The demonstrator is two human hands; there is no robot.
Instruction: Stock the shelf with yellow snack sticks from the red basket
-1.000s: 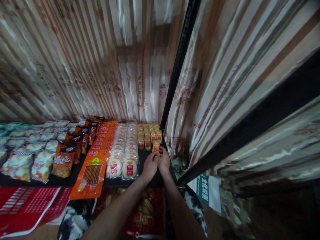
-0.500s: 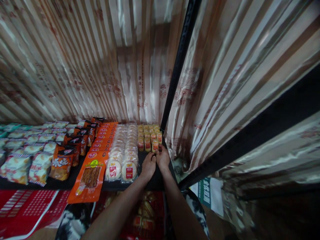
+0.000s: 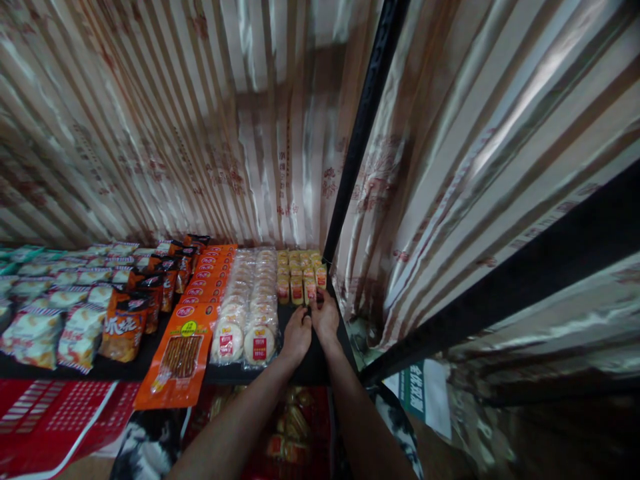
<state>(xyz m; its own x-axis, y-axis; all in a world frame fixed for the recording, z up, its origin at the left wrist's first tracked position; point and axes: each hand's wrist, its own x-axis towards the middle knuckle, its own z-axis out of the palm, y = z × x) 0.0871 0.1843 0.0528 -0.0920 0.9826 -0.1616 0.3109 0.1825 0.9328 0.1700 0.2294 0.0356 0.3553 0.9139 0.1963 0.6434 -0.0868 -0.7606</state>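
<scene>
On a black shelf [image 3: 316,347], small yellow snack packs [image 3: 297,289] with red labels stand in close rows at the right end. My right hand [image 3: 325,319] has its fingertips on the front right pack [image 3: 310,289], at its right side. Just left of and below that pack is my left hand [image 3: 297,335], its fingers drawn together. What those fingers may hold is hidden. Left of the yellow packs run two rows of round white crackers [image 3: 259,343] in clear wrap.
Orange stick-snack bags [image 3: 183,353], brown-orange bags [image 3: 123,330] and white-blue bags [image 3: 34,337] line the shelf leftward. Below is a red basket [image 3: 45,427]; another red container holds yellow packs [image 3: 295,427]. Black posts [image 3: 361,133] and striped sheeting [image 3: 280,120] enclose the corner.
The front pack has shifted slightly back, closer to the row behind it. My right fingers have come further up its side, while my left fingers sit a little lower and apart from it.
</scene>
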